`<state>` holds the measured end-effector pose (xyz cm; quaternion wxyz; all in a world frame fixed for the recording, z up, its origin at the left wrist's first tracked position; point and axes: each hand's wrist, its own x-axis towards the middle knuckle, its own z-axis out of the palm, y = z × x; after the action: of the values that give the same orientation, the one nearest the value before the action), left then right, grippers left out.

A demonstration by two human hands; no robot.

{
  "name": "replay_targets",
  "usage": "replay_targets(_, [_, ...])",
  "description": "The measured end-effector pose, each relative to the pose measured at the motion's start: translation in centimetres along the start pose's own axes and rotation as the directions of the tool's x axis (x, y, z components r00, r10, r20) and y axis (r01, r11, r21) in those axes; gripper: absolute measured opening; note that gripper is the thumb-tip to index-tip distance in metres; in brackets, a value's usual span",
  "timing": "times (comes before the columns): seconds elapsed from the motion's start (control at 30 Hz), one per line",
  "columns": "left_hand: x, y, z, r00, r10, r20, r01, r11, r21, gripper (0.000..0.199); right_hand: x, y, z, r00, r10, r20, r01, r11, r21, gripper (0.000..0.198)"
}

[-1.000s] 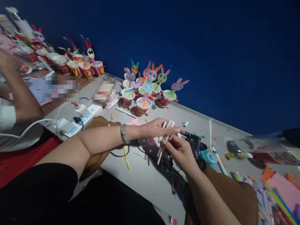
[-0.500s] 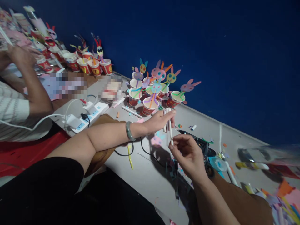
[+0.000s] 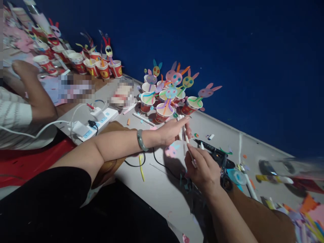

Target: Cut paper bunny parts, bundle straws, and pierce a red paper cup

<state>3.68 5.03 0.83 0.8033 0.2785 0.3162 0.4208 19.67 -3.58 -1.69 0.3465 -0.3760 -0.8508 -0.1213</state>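
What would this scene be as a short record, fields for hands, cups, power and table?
left hand: grips white sticks; bracelet on wrist
right hand: fingers on one stick
cups: several by the blue wall, with paper figures
power strip: plugs in it
table: yellow strip lying on it

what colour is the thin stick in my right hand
White; the thin stick shows best in the head view, the only one.
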Motion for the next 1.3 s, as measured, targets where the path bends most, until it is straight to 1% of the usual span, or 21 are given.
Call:
replay_targets(0.07, [0.0,0.0,0.0,1.000,-0.012,0.012,0.012,1.000,-0.013,0.042,0.0,0.1,0.0,0.998,-0.051,0.020,0.052,0.997,-0.059,0.050])
replay_targets(0.13, [0.0,-0.1,-0.1,0.999,-0.025,0.021,0.025,1.000,-0.006,0.041,0.0,0.1,-0.1,0.995,-0.081,0.054,0.085,0.994,-0.072,0.054])
replay_targets(0.27, [0.0,-0.2,-0.1,0.998,-0.052,0.027,0.051,0.999,0.019,0.040,-0.3,0.1,-0.2,0.991,-0.104,0.085,0.111,0.990,-0.084,0.058])
replay_targets(0.37, [0.0,-0.2,-0.1,0.997,-0.058,0.041,0.057,0.998,0.033,0.041,-0.7,0.2,-0.2,0.991,-0.093,0.099,0.102,0.991,-0.090,0.056])
replay_targets(0.47, [-0.2,-0.3,-0.1,0.995,-0.060,0.084,0.055,0.997,0.062,0.041,-0.9,0.3,-0.2,0.989,-0.086,0.122,0.095,0.993,-0.075,0.054])
replay_targets(0.6, [-0.4,-0.5,0.1,0.991,-0.038,0.130,0.025,0.995,0.099,0.041,-0.8,0.6,0.1,0.983,-0.097,0.157,0.107,0.993,-0.056,0.042])
replay_targets(0.67, [-0.5,-0.6,0.3,0.991,-0.035,0.131,0.024,0.996,0.091,0.042,-0.6,0.8,0.3,0.985,-0.063,0.163,0.063,0.998,0.008,0.033])
replay_targets(0.73, [-0.7,-0.7,0.4,0.991,-0.042,0.125,0.031,0.996,0.088,0.042,-0.4,0.8,0.3,0.987,0.039,0.159,-0.060,0.990,0.131,0.024])
replay_targets(0.77, [-0.7,-0.8,0.4,0.990,-0.047,0.130,0.035,0.995,0.091,0.042,-0.3,0.7,0.3,0.980,0.118,0.158,-0.149,0.968,0.202,0.020])
replay_targets(0.8, [-0.8,-0.8,0.4,0.988,-0.054,0.148,0.040,0.995,0.092,0.041,-0.2,0.6,0.2,0.964,0.211,0.164,-0.250,0.929,0.272,0.017])
replay_targets(0.83, [-0.8,-0.9,0.3,0.982,-0.060,0.178,0.045,0.995,0.089,0.040,0.0,0.5,0.1,0.935,0.308,0.178,-0.352,0.872,0.341,0.015])
replay_targets(0.87, [-0.9,-1.1,0.3,0.973,-0.065,0.222,0.048,0.995,0.082,0.039,0.1,0.4,0.0,0.894,0.402,0.196,-0.447,0.795,0.410,0.014])
replay_targets(0.9, [-0.9,-1.2,0.2,0.959,-0.069,0.275,0.051,0.996,0.072,0.039,0.3,0.3,-0.1,0.846,0.486,0.221,-0.528,0.701,0.479,0.015])
replay_targets(0.93, [-1.0,-1.4,0.1,0.943,-0.071,0.325,0.053,0.997,0.062,0.039,0.4,0.1,-0.2,0.795,0.552,0.250,-0.587,0.598,0.546,0.018])
replay_targets(1.0, [-1.1,-1.7,0.0,0.918,-0.074,0.389,0.054,0.997,0.061,0.038,0.8,-0.2,-0.1,0.709,0.634,0.309,-0.644,0.402,0.651,0.027])
replay_targets(1.03, [-1.2,-1.8,0.0,0.913,-0.076,0.402,0.053,0.996,0.070,0.037,0.9,-0.3,0.0,0.677,0.656,0.333,-0.652,0.327,0.684,0.032])
replay_targets(1.07, [-1.3,-1.9,0.0,0.910,-0.078,0.408,0.049,0.995,0.082,0.035,1.0,-0.4,0.0,0.652,0.671,0.353,-0.659,0.272,0.701,0.035])
replay_targets(1.1, [-1.4,-1.9,0.1,0.909,-0.074,0.411,0.039,0.995,0.092,0.033,1.1,-0.5,0.1,0.633,0.680,0.369,-0.666,0.237,0.707,0.037])
replay_targets(1.17, [-1.5,-1.9,0.1,0.903,-0.053,0.426,0.007,0.994,0.108,0.033,1.3,-0.7,0.2,0.609,0.695,0.382,-0.683,0.215,0.698,0.040])
replay_targets(1.27, [-1.7,-1.8,0.1,0.880,-0.026,0.475,-0.047,0.989,0.141,0.038,1.3,-0.8,0.1,0.605,0.708,0.364,-0.694,0.246,0.676,0.043])
replay_targets(1.3, [-1.7,-1.8,0.1,0.890,-0.027,0.456,-0.058,0.984,0.171,0.040,1.3,-0.8,0.1,0.611,0.711,0.349,-0.691,0.264,0.672,0.044])
